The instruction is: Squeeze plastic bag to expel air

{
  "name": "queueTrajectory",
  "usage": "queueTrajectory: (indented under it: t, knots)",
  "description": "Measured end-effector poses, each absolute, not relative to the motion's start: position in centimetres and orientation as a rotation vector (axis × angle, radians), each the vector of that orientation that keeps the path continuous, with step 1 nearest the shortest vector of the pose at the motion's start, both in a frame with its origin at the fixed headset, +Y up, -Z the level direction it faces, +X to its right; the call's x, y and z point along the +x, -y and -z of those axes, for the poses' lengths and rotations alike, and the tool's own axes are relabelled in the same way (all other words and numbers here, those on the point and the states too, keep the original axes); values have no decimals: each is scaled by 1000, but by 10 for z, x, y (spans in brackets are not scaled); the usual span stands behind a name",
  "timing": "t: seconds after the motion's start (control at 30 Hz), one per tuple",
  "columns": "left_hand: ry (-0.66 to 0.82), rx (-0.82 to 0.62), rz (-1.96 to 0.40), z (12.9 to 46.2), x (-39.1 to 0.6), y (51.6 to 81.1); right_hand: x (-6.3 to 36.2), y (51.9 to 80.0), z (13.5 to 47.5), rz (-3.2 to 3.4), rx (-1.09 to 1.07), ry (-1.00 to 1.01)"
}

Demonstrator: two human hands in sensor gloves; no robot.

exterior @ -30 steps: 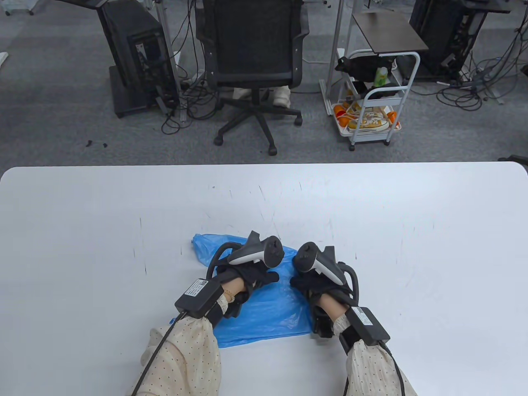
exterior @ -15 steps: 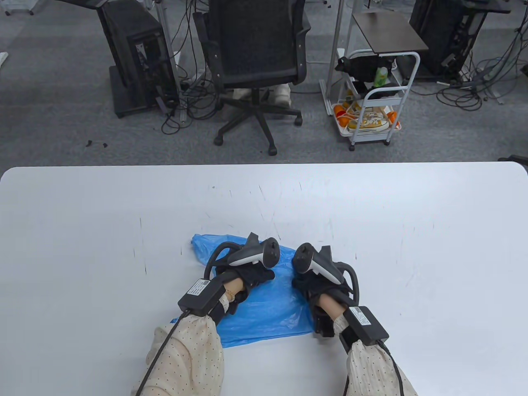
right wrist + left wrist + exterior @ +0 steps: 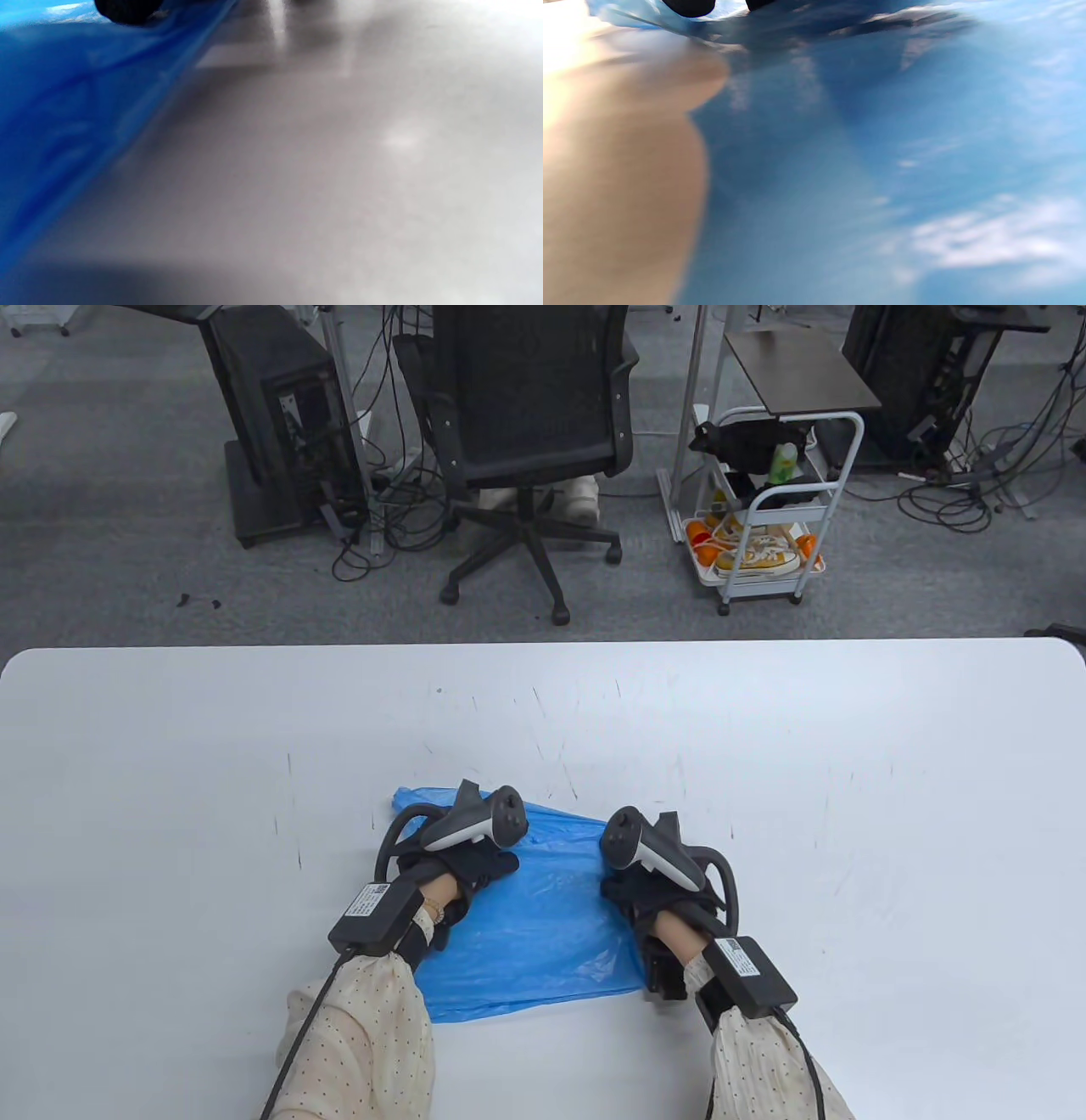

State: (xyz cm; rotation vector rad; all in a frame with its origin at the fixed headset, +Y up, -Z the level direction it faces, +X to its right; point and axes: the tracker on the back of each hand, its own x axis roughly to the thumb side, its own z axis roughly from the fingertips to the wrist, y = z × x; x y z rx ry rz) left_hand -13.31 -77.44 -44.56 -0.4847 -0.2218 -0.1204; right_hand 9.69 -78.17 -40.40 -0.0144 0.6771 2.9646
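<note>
Left hand (image 3: 462,869), right hand (image 3: 649,895): black gloves, grey-white trackers, black labelled wrist boxes with cables; cream dotted sleeves; bracelet on left wrist.

Blue plastic bag (image 3: 543,920), white table (image 3: 848,746) (faintly scratched), black gloves (image 3: 471,869)

Blue plastic bag (image 3: 543,916), crinkled, lying flat, near table edge
</note>
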Motion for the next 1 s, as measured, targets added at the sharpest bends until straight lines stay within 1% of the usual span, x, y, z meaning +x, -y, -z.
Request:
queueTrajectory:
  t: [0.27,0.37,0.47,0.6,0.7,0.77,0.83,0.9,1.0]
  knots:
    - [161,-505,115,450,-159,775,98,782,404,-2946,-17,-681]
    - [123,-508,133,451,-174,774,99,783,403,-2933,-17,-683]
    - [79,-517,101,452,-190,775,99,783,403,-2925,-17,-683]
    - [53,-543,88,451,-205,776,100,784,403,-2913,-17,-690]
    - [19,-537,124,451,-217,777,100,783,403,-2906,-22,-696]
    - [2,-567,93,449,-226,780,100,783,403,-2903,-27,-701]
    - [-10,-566,23,446,-227,780,100,783,404,-2889,-39,-718]
    - [-4,-549,8,443,-224,776,101,779,406,-2870,-55,-741]
    - [33,-484,27,432,-219,761,102,769,405,-2843,-74,-697]
